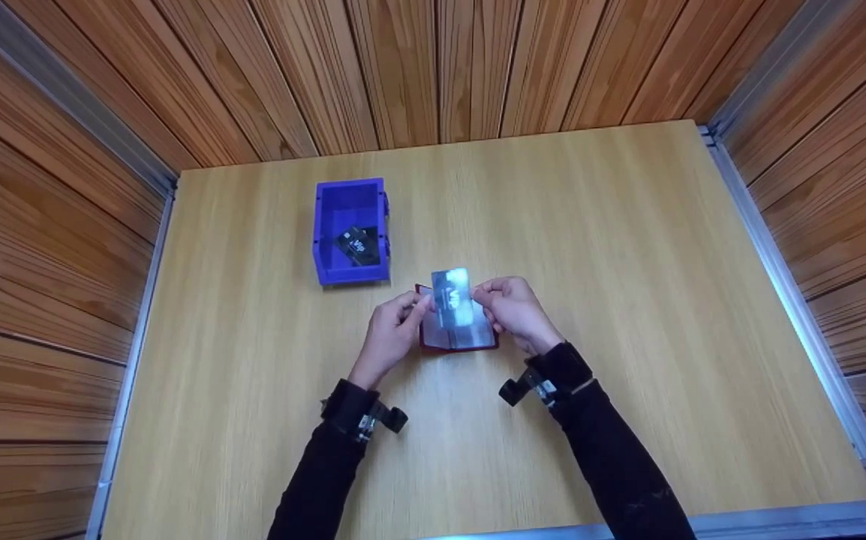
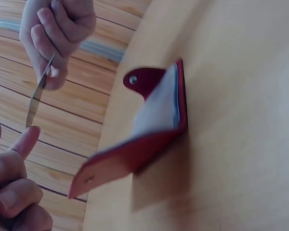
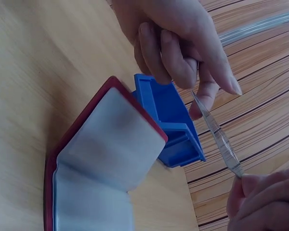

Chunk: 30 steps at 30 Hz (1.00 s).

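A shiny card with "Vip" lettering [image 1: 449, 292] is raised over an opened red card holder [image 1: 436, 339], overlapping its clear sleeves in the head view. My right hand [image 1: 514, 306] pinches the card's right edge between thumb and fingers. At the opposite edge, my left hand [image 1: 394, 330] has a fingertip [image 2: 31, 138] right at the card, its thumb held apart. The card holder [image 2: 149, 139] stands spread on the table, its snap flap [image 2: 143, 79] showing in the left wrist view. Only clear sleeve pages [image 3: 111, 134] face the right wrist view.
Behind and left of the hands sits a blue bin [image 1: 328, 271] with black cards [image 1: 359, 244] lying inside. Wood-panelled walls [image 1: 470, 67] and metal rails [image 1: 801, 300] bound the wooden table [image 1: 628, 225].
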Available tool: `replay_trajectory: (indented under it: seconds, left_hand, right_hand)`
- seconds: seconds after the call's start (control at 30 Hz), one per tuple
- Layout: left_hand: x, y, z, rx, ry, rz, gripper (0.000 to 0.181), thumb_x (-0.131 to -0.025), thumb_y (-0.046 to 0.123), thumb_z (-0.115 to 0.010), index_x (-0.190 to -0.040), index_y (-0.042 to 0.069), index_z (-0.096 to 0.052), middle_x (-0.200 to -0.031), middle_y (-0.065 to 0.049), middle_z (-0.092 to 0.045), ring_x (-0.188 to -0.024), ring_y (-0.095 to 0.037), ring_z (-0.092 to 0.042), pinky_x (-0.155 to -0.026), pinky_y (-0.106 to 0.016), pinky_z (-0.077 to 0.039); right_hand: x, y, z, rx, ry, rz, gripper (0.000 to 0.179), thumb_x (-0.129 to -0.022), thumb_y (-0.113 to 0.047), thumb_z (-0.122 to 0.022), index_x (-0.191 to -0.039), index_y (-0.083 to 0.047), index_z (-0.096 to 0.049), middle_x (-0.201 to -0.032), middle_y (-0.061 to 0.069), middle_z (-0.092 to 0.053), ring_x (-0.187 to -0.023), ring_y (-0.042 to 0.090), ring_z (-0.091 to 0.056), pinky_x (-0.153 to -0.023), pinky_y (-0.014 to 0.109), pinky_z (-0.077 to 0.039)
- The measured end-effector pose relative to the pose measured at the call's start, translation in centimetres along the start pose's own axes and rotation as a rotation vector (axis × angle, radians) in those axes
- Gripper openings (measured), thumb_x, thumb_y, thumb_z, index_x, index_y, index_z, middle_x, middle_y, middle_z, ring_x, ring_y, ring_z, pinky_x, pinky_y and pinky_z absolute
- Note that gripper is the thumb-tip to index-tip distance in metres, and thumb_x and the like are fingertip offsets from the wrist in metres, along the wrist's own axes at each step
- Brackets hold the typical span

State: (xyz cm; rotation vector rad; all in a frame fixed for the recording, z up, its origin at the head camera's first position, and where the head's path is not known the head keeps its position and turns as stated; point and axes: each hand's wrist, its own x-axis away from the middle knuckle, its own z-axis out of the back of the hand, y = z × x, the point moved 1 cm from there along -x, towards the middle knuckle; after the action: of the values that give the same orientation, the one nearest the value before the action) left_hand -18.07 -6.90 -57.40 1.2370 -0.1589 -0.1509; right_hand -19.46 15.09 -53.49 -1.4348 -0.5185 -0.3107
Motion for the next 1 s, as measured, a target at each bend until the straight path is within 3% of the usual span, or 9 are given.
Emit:
replay_trajectory:
  seconds: [0.2, 0.43, 0.7, 1.0]
  left_hand:
    - [-0.1, 0.1, -0.6, 0.123, -0.056, 0.007, 0.02, -0.105, 0.019, -0.061, -0.093, 0.003, -0.066, -0.06, 0.007, -0.042, -0.055, -0.011, -0.037, -0.054, -0.024, -0.028]
    - [-0.6, 0.6, 0.1, 0.132, -0.013, -0.01, 0.017, -0.104, 0.013, -0.061, -0.093, 0.001, -0.066, -0.059, 0.009, -0.044, -0.054, -0.009, -0.037, -0.051, -0.022, -0.027]
    - [-1.2, 1.5, 1.7, 0.111, 0.022, -0.023, 0.019, -0.105, 0.015, -0.061, -0.093, 0.002, -0.067, -0.057, 0.009, -0.039, -0.053, -0.009, -0.035, -0.051, -0.023, -0.025]
    - [-2.6, 1.8, 4.2, 0.113, 0.101, -0.057, 0.019, -0.103, 0.014, -0.064, -0.094, -0.001, -0.069, -0.056, 0.008, -0.04, -0.049, -0.008, -0.033, -0.049, -0.023, -0.024]
  right_hand:
    - [0.0, 0.1, -0.2, -0.02, -0.008, 0.025, 0.017, -0.105, -0.015, -0.061, -0.104, 0.0, -0.068, -0.061, -0.005, -0.051, -0.048, 0.005, -0.044, -0.043, 0.019, -0.038]
    - [-0.8, 1.9, 0.3, -0.042, 0.039, 0.109, 0.029, -0.104, -0.011, -0.06, -0.123, 0.01, -0.065, -0.057, -0.003, -0.055, -0.041, 0.006, -0.048, -0.04, 0.02, -0.04]
    - [-1.5, 3.9, 0.6, 0.117, 0.048, 0.099, 0.03, -0.102, -0.009, -0.061, -0.127, 0.008, -0.065, -0.06, 0.005, -0.059, -0.042, 0.011, -0.052, -0.042, 0.024, -0.044]
    - [-1.6, 5.2, -0.7, 0.286, 0.024, 0.094, 0.028, -0.101, -0.008, -0.063, -0.127, 0.004, -0.067, -0.061, 0.008, -0.062, -0.044, 0.012, -0.053, -0.043, 0.024, -0.045]
